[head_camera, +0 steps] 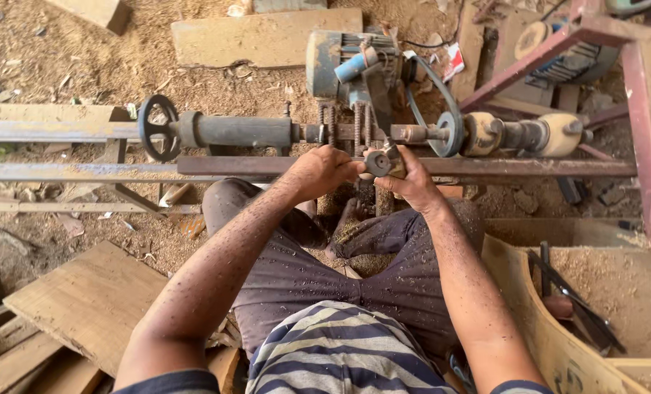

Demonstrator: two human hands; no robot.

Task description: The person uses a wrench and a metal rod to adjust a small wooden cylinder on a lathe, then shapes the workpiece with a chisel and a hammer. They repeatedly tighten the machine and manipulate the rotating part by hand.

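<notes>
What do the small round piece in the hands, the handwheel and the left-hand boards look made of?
Round piece: probably wood, pale tan, turned smooth, centre hole. Handwheel: metal, likely cast iron, dark and dull. Boards: raw, unfinished wood, visible grain, dusted with sawdust.

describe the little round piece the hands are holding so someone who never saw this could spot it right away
Start at the long rusty lathe bed running across the picture, below the blue-grey motor. At its middle the left hand and right hand meet, and between their fingertips sits a small round wooden piece. Unlike the black handwheel to the left and the larger belt pulley above it, it is small, greyish, with a dimple in its centre.
</notes>
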